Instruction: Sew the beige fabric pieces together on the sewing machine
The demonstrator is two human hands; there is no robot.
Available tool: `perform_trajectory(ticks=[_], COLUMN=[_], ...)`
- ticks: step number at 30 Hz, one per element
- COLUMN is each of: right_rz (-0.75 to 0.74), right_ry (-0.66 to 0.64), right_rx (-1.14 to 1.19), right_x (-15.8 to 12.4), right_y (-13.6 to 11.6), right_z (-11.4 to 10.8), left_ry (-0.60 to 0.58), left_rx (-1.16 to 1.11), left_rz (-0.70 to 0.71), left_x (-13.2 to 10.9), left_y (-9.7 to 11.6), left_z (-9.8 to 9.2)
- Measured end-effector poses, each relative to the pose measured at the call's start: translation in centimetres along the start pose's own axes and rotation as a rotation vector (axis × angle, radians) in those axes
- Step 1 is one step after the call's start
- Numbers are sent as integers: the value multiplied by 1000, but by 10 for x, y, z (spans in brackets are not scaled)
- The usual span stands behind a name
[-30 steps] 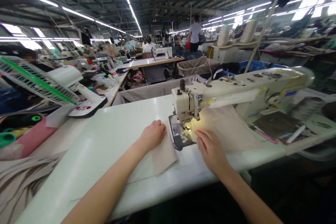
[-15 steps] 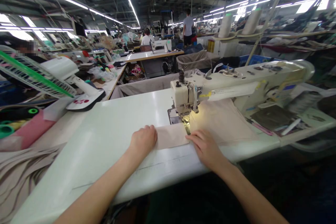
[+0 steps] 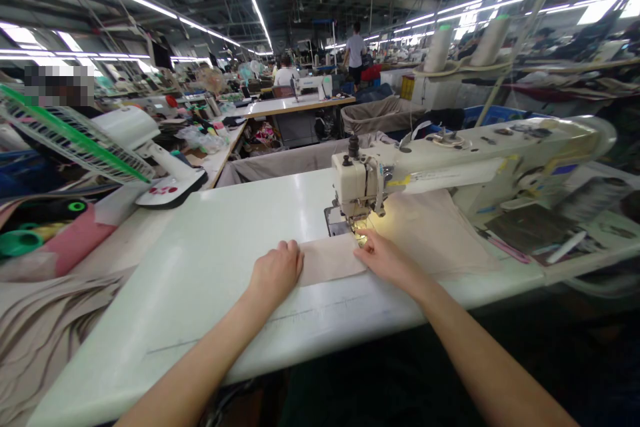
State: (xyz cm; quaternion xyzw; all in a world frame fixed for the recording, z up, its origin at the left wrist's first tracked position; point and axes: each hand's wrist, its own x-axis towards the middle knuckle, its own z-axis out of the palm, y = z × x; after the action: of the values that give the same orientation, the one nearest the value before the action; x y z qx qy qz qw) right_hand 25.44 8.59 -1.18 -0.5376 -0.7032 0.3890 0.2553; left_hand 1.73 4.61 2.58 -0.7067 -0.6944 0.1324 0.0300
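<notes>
A beige fabric piece (image 3: pixel 333 259) lies flat on the white sewing table, its inner end beneath the needle area of a sewing machine (image 3: pixel 353 187). My left hand (image 3: pixel 275 270) is closed, its curled fingers on the fabric's left end. My right hand (image 3: pixel 387 257) is at the lit presser foot, index finger and thumb bent toward each other. Whatever sits between those fingertips is too small to make out. To the right, a larger beige cloth (image 3: pixel 430 233) spreads under the machine arm.
A white fan (image 3: pixel 125 130) with a green band stands at the left. Stacked beige cloth (image 3: pixel 45 327) lies at the lower left. Pink-handled scissors (image 3: pixel 505 247) and a dark cloth (image 3: pixel 520 227) rest beside the machine. Thread cones (image 3: pixel 490 43) stand behind it.
My right hand has moved up from the fabric's front edge to the presser foot. My left hand stays at the fabric's left end. The whole view has shifted slightly.
</notes>
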Motion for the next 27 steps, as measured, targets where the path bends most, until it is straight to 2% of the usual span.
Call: perform_trajectory(ticks=[12, 27], right_rz=[31, 91], right_ry=[-114, -189], right_rx=[50, 146], right_x=[0, -3], right_y=[6, -1], right_z=[-11, -15], left_ry=[56, 28], left_rx=[1, -4], left_rz=[-27, -23], left_x=[-5, -5], left_y=[0, -2], left_z=[5, 5])
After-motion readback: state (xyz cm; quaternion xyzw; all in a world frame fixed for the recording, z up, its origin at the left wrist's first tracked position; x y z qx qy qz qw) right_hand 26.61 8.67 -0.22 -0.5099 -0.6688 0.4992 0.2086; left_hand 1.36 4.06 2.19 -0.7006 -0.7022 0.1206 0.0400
